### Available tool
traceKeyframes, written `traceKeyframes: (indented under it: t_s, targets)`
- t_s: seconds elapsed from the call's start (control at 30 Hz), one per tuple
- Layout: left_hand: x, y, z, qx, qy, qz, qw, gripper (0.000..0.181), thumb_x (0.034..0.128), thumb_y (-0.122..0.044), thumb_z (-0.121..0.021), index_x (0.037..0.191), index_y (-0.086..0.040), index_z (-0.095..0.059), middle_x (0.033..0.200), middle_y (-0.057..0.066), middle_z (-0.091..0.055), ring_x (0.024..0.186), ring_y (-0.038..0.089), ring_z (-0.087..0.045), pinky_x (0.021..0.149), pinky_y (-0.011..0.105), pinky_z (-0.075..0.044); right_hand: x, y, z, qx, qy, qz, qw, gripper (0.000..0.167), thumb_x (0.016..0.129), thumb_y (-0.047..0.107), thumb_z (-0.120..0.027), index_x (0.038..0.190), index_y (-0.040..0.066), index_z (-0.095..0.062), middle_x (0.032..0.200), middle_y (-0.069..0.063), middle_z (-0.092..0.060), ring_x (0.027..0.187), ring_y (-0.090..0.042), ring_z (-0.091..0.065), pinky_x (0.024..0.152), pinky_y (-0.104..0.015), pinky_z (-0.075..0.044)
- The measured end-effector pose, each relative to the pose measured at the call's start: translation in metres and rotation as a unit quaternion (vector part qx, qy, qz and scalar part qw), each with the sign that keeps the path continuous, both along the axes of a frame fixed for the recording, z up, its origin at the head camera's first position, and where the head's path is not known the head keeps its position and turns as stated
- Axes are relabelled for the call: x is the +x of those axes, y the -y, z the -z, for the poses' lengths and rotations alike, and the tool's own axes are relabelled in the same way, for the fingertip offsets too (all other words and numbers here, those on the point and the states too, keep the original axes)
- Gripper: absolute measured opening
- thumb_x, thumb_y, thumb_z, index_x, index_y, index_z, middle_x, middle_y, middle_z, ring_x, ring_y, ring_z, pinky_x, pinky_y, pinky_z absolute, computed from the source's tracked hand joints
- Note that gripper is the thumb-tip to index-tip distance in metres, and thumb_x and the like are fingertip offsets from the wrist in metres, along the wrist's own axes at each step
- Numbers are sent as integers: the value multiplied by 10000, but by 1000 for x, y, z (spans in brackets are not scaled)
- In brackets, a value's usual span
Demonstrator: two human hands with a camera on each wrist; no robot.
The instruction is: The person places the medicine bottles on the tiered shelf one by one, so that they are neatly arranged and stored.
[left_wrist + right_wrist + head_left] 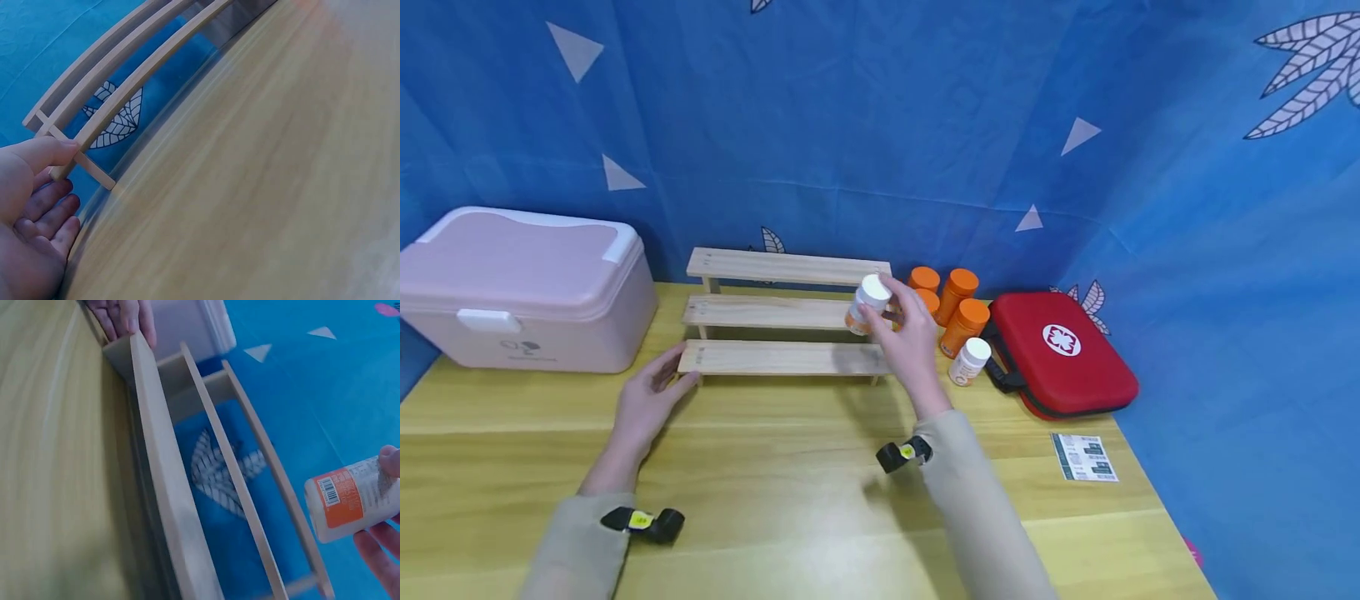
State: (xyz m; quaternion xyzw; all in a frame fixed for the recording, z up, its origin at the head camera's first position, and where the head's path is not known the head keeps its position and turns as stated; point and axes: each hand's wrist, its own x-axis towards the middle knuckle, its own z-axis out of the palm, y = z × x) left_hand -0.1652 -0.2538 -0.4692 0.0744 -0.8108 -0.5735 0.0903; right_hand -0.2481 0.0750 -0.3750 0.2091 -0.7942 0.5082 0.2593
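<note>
Reaching forward over the wooden table (pixel 760 492), you extend both arms from the near side, your beige sleeves (pixel 981 508) ending just short of the wrists. Your left arm angles toward the far side, and your left hand (pixel 643 404) is at the left end of a three-tier wooden rack (pixel 767 312). There its thumb and fingers pinch the end of the lowest, nearest tier, with some fingers curled below the thumb.

Your right arm slants toward the far left, the hand raised above the right end of the rack. That right hand (pixel 913 346) grips a white bottle (pixel 867 306) between thumb and fingers; the bottle tilts, its white cap up, and an orange label with a barcode shows on its side. In the right wrist view it appears apart from the tiers.

Just right of the rack stand several orange bottles (pixel 962 329), with a second white bottle (pixel 970 362) at their near side. Farther right lies a red case (pixel 1075 367); a pink box (pixel 527 287) sits at the far left.
</note>
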Motion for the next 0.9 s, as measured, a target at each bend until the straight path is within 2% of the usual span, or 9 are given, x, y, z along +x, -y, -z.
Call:
traceKeyframes:
  t_s: [0.2,0.4,0.53,0.7,0.9]
  targets:
    - [1,4,-1,4,-65,56,10000,669,921,-322,-648,1459,-38,-370,1477,190,-360,1328,367,-362,1089,471,-308,-24,55,-13,288,36,-533,9982,480,868,206,-724,1295,47,-574,1185,-115,-583,994,-179,-591,804,-246,-547]
    - [5,7,-1,36,1,-19,10000,669,923,-318,-647,1461,-38,-365,1483,181,-353,1333,365,-354,1095,459,-302,-42,103,-26,244,650,-1124,9912,503,887,240,-694,1338,77,-542,1247,-76,-544,1055,-128,-568,820,-174,-517]
    - [2,6,0,-10,13,-25,10000,675,915,-339,-653,1457,-45,-379,1477,174,-369,1329,355,-367,1087,452,-316,-55,127,-35,323,876,-1217,9882,510,893,274,-676,1356,119,-527,1252,-35,-542,1078,-87,-553,831,-134,-491]
    - [-3,3,2,78,-31,-10,10000,683,906,-355,-661,1454,-52,-390,1479,166,-369,1332,344,-367,1090,444,-317,-70,152,-42,573,969,-1234,9860,511,904,292,-655,1370,142,-510,1255,-17,-545,1091,-64,-546,831,-128,-480]
    - [-2,3,5,132,-67,-3,9999,666,907,-329,-667,1450,-52,-398,1476,156,-379,1325,336,-380,1083,432,-329,-78,174,-42,1117,1017,-1144,9819,506,915,289,-646,1380,150,-504,1253,-13,-559,1031,-75,-532,782,-167,-480]
